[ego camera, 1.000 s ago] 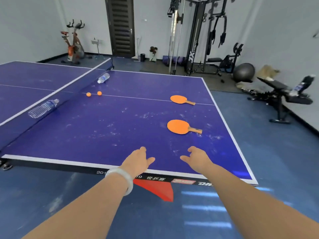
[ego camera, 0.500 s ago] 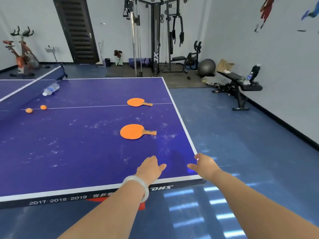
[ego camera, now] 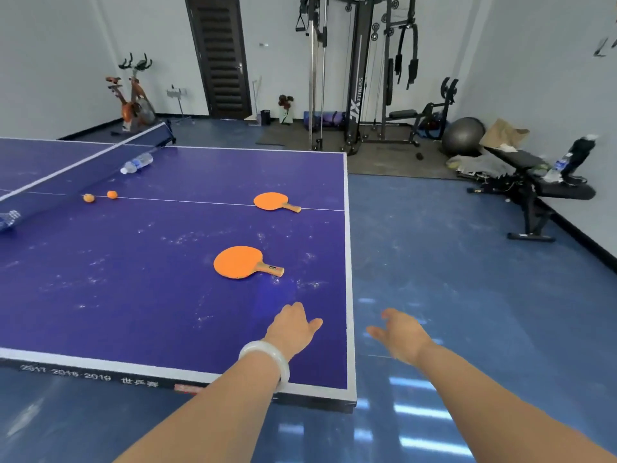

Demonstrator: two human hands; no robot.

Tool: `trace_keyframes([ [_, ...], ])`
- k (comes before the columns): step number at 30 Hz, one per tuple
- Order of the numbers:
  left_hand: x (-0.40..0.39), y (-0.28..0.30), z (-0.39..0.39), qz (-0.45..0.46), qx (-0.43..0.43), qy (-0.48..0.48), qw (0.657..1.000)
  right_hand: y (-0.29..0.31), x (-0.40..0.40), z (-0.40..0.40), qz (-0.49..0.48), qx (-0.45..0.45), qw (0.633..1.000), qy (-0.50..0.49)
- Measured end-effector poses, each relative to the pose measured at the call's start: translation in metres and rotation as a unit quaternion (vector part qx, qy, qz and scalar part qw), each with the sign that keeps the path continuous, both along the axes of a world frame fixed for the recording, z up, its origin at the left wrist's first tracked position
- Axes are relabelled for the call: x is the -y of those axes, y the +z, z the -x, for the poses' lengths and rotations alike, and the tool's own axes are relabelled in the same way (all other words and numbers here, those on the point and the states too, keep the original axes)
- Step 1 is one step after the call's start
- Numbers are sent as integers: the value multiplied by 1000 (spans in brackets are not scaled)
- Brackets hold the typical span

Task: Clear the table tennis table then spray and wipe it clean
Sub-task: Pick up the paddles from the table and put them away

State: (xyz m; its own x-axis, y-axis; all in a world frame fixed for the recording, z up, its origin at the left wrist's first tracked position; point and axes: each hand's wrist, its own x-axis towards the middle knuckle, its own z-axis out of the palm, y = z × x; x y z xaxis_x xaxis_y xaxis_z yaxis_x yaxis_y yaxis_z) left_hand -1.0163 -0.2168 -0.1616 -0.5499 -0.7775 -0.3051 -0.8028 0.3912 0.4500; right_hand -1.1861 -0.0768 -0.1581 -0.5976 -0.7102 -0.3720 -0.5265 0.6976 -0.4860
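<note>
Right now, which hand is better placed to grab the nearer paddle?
Left, probably. The left hand is open over the table, just short of the nearer paddle and roughly in line with its handle. The right hand, also open, hangs past the table's side edge, over the floor.

Near paddle [ego camera: 238,262]: open tabletop on all sides | far paddle [ego camera: 271,201]: likewise open | two balls [ego camera: 100,196], water bottle [ego camera: 137,163]: just beside net [ego camera: 83,165], which blocks their far side.
</note>
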Motion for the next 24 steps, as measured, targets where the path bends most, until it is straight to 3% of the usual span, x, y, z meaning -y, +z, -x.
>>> trace_keyframes([
  [15,104,-19,181,-38,6,133,990,-2,167,203,20,-2,991,134],
  [24,158,-34,242,-33,12,290,956,-27,277,286,14,43,964,263],
])
